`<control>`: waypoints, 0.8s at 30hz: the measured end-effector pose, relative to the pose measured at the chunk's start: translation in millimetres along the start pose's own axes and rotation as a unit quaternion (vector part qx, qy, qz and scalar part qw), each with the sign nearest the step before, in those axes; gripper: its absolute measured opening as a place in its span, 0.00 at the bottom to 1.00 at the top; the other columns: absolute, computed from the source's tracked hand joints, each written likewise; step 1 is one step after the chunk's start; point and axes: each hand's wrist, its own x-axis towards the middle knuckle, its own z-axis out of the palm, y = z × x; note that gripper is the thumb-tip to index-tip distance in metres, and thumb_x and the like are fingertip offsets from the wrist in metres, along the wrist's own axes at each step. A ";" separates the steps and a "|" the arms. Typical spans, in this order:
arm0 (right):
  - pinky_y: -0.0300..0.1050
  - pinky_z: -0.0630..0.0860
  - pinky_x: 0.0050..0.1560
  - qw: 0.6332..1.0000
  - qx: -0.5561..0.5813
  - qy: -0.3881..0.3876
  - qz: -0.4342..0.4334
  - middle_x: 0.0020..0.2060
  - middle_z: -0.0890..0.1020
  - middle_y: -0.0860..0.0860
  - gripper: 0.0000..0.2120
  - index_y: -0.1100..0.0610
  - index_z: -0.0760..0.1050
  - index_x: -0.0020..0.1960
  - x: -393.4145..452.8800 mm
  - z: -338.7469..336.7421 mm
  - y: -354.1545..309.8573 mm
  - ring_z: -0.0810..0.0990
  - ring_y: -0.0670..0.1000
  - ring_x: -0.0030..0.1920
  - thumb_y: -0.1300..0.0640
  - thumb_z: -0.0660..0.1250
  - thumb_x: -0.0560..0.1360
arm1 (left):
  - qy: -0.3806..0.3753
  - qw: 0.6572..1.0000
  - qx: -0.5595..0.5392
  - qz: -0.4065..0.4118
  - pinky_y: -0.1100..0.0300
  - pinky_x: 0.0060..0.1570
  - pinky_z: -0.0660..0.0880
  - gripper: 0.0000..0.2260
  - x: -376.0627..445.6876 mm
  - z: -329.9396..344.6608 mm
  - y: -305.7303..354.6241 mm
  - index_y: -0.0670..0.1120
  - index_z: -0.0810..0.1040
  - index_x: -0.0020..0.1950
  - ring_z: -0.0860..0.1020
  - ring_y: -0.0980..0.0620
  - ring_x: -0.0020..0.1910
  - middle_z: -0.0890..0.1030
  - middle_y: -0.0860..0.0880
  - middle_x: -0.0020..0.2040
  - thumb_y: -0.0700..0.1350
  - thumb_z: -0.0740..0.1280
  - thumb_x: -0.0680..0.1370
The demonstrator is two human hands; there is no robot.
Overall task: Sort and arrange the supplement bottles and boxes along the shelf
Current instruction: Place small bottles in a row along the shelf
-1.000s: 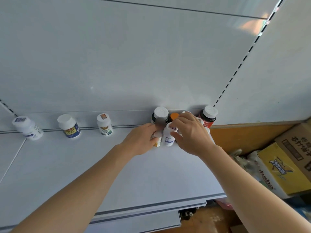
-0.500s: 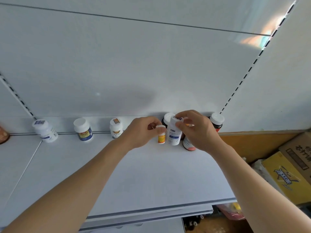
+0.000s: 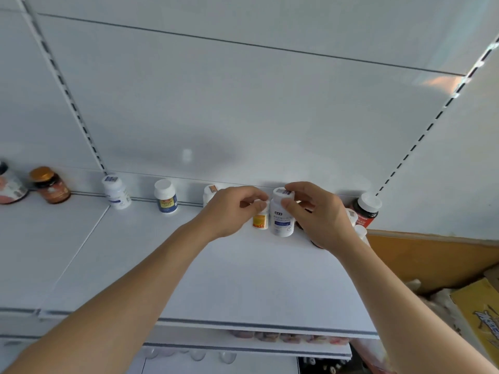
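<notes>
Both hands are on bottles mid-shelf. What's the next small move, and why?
Probably slide the small yellow-label bottle, pinched by the left hand, leftward to continue the spaced back row after the bottle at. The right hand holds the white blue-label bottle, crowded against it.

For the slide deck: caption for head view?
Left hand grips small yellow-label bottle; right hand grips white bottle on shelf.

Two bare forearms enter from the bottom edge, no sleeves in view up to the frame border. Left hand and right hand bare: no gloves, rings, watch or wristbands seen. Nails look short and unpainted, though blur makes that hard to confirm. No marks or tattoos seen on either arm.
</notes>
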 end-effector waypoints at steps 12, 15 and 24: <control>0.30 0.76 0.49 0.994 0.021 -0.067 -0.083 0.47 0.82 0.38 0.11 0.50 0.80 0.58 -16.4 43.0 -12.8 0.81 0.38 0.49 0.54 0.70 0.77 | 0.098 0.990 0.019 -0.095 0.52 0.48 0.80 0.07 -71.6 -20.2 -0.2 0.52 0.83 0.55 0.82 0.51 0.40 0.84 0.54 0.44 0.49 0.70 0.77; 0.30 0.76 0.50 0.991 0.026 -0.091 -0.094 0.49 0.83 0.41 0.11 0.51 0.79 0.59 -20.3 59.1 -25.9 0.81 0.39 0.49 0.54 0.70 0.77 | 0.117 0.987 0.016 -0.105 0.53 0.47 0.80 0.08 -90.6 -33.4 -8.1 0.52 0.83 0.56 0.82 0.52 0.40 0.83 0.55 0.44 0.49 0.70 0.77; 0.27 0.74 0.47 0.985 0.027 -0.112 -0.125 0.49 0.82 0.42 0.10 0.51 0.80 0.59 -35.9 118.9 -85.4 0.81 0.39 0.49 0.57 0.68 0.78 | 0.155 0.982 0.019 -0.104 0.72 0.42 0.70 0.08 -145.7 -95.6 -39.8 0.54 0.83 0.55 0.78 0.66 0.43 0.82 0.59 0.47 0.51 0.70 0.77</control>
